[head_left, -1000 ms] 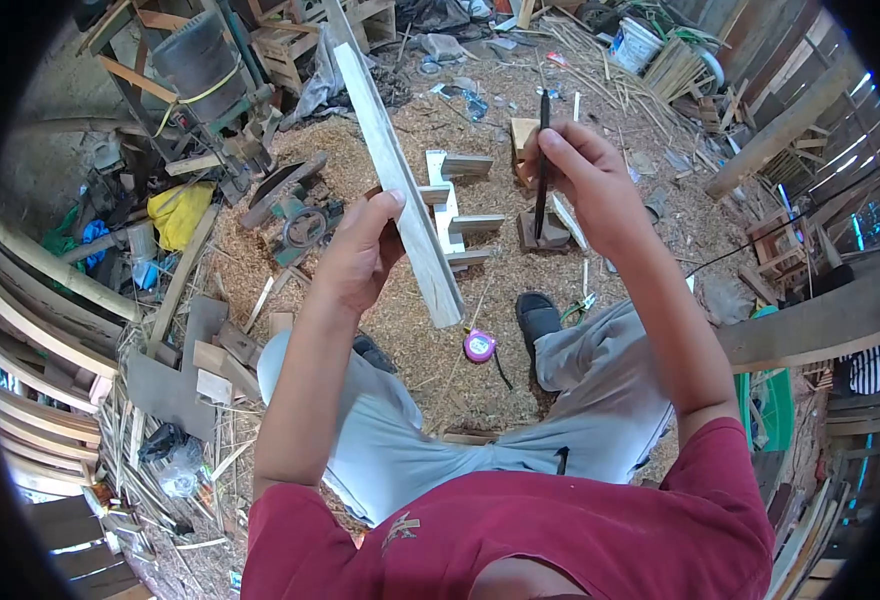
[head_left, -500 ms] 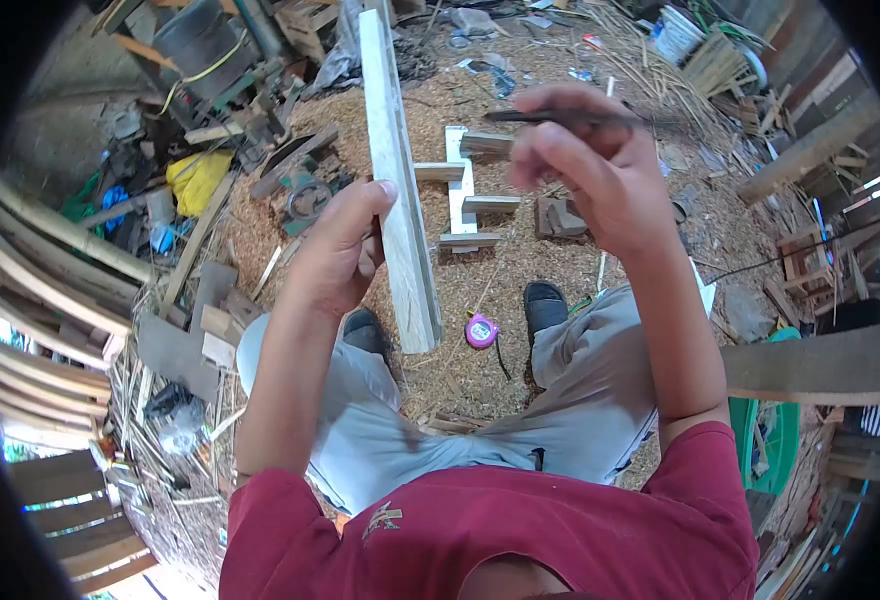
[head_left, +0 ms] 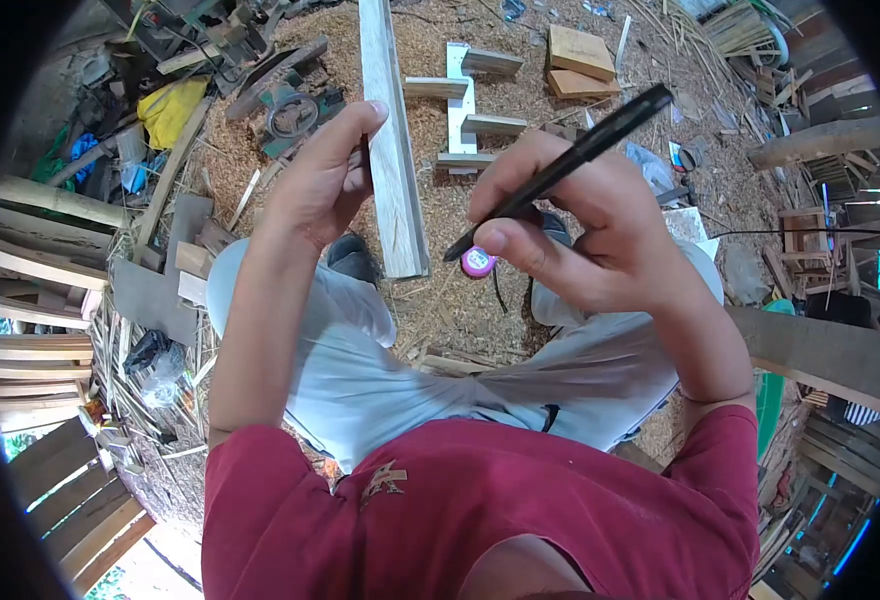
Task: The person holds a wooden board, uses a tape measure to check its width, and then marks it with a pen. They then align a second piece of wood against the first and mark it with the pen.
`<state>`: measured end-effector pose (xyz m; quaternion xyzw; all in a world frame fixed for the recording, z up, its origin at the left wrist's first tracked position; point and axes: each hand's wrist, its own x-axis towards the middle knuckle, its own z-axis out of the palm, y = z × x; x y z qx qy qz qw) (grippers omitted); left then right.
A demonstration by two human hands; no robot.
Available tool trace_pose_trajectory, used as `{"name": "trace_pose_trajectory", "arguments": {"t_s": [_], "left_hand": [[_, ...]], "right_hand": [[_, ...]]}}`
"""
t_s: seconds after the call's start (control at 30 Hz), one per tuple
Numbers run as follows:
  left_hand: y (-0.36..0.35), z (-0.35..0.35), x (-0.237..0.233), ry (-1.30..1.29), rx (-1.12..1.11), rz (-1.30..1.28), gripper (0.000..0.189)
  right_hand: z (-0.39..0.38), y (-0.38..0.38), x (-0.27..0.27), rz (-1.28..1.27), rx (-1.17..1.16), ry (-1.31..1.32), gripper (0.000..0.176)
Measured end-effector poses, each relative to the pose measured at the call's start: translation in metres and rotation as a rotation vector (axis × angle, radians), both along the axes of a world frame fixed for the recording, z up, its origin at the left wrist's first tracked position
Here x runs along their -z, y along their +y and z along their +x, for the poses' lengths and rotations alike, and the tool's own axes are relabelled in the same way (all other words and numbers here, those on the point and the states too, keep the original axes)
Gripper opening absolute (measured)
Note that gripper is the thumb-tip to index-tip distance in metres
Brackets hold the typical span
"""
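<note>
My left hand [head_left: 325, 165] is closed around a long pale strip of wood [head_left: 392, 180], held lengthwise in front of me with the thumb on its upper face. Between the thumb and fingers of my right hand [head_left: 585, 225] is a black pen [head_left: 570, 165]. Its tip points down and left, close to the near end of the wood strip, with a small gap visible. Beyond my hands a white piece with short wooden slats [head_left: 460, 110] across it lies on the ground. A pink tape measure [head_left: 477, 262] sits below, partly covered by my right hand.
Wood shavings and sawdust cover the ground. Two square wood blocks [head_left: 582, 60] lie far ahead. To the left are a greenish machine part [head_left: 295, 118], a yellow bag [head_left: 170, 110] and grey boards [head_left: 155, 285]. A wooden plank [head_left: 820, 350] juts in from the right.
My right hand has come down and nearer, turning the pen so its tip points toward the strip's near end. The strip sits higher in view. The camera has shifted.
</note>
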<state>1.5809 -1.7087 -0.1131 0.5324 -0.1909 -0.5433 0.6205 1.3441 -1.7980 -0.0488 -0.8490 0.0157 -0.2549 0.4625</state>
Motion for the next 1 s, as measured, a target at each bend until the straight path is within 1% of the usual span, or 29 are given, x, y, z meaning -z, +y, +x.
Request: {"name": "trace_pose_trajectory", "arguments": {"t_s": [0.03, 0.13, 0.2, 0.3, 0.4, 0.47, 0.57, 0.67, 0.7, 0.8, 0.9, 1.0], "left_hand": [[-0.002, 0.003, 0.004, 0.011, 0.014, 0.006, 0.028], [0.0, 0.002, 0.009, 0.023, 0.086, 0.029, 0.03], [0.0, -0.002, 0.01, 0.034, 0.098, 0.048, 0.031], [-0.002, -0.004, 0.013, 0.077, 0.086, 0.06, 0.034], [-0.002, -0.001, 0.017, 0.114, 0.126, 0.04, 0.037], [-0.002, 0.005, 0.027, 0.103, 0.151, 0.036, 0.039], [-0.001, 0.002, 0.023, 0.107, 0.16, 0.035, 0.04], [0.001, -0.001, 0.016, 0.113, 0.137, 0.039, 0.042], [0.0, -0.004, 0.014, 0.131, 0.092, 0.024, 0.032], [0.0, -0.008, 0.009, 0.177, 0.084, 0.021, 0.033], [0.001, -0.006, 0.01, 0.158, 0.076, 0.025, 0.034], [0.0, -0.002, 0.018, 0.147, 0.086, 0.027, 0.037]], "right_hand": [[0.004, 0.004, 0.005, 0.047, 0.031, -0.028, 0.014], [0.009, 0.007, 0.013, 0.077, 0.067, -0.036, 0.014], [0.012, 0.004, 0.014, -0.058, 0.061, -0.031, 0.014], [0.016, 0.002, 0.014, -0.156, 0.015, -0.013, 0.014], [0.017, 0.007, 0.01, -0.132, -0.012, 0.033, 0.015], [0.019, 0.008, 0.011, -0.116, -0.017, 0.017, 0.015], [0.021, 0.007, 0.012, -0.13, -0.037, -0.006, 0.015], [0.02, 0.008, 0.012, -0.11, -0.046, 0.023, 0.015], [0.019, 0.008, 0.012, -0.094, -0.048, 0.042, 0.016], [0.02, 0.008, 0.014, -0.093, -0.057, 0.017, 0.016], [0.02, 0.009, 0.013, -0.05, -0.05, 0.046, 0.016], [0.019, 0.007, 0.015, -0.07, -0.049, 0.053, 0.016]]}}
